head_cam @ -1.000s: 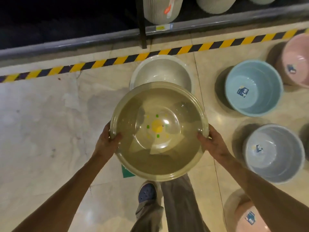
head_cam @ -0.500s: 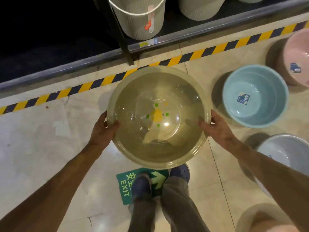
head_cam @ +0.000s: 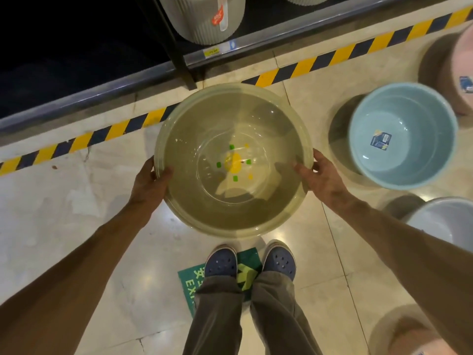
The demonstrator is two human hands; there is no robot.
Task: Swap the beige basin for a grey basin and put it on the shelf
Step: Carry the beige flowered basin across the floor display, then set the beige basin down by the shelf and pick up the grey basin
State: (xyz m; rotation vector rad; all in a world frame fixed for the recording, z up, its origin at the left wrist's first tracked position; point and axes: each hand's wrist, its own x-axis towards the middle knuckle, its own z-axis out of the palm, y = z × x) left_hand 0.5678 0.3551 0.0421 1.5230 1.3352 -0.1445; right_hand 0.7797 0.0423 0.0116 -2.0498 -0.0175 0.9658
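I hold a translucent beige basin [head_cam: 230, 119] level at waist height, with a yellow and green sticker on its bottom. My left hand [head_cam: 151, 183] grips its left rim and my right hand [head_cam: 320, 175] grips its right rim. The basin hangs over the striped floor tape [head_cam: 76, 142], just in front of the dark low shelf [head_cam: 102, 93]. A pale grey basin [head_cam: 445, 221] stands on the floor at the right, partly behind my right forearm.
A light blue basin [head_cam: 404, 139] sits on the floor right of the held one, with pink basins at the far right [head_cam: 463, 73] and bottom right [head_cam: 414, 336]. A ribbed pale bin [head_cam: 204, 19] stands on the shelf beside a black upright. My feet stand on a green exit sign [head_cam: 189, 280].
I have stepped forward with the basin towards the shelf. A cream basin seen on the floor a second ago is no longer visible, and the grip of both hands is unchanged.
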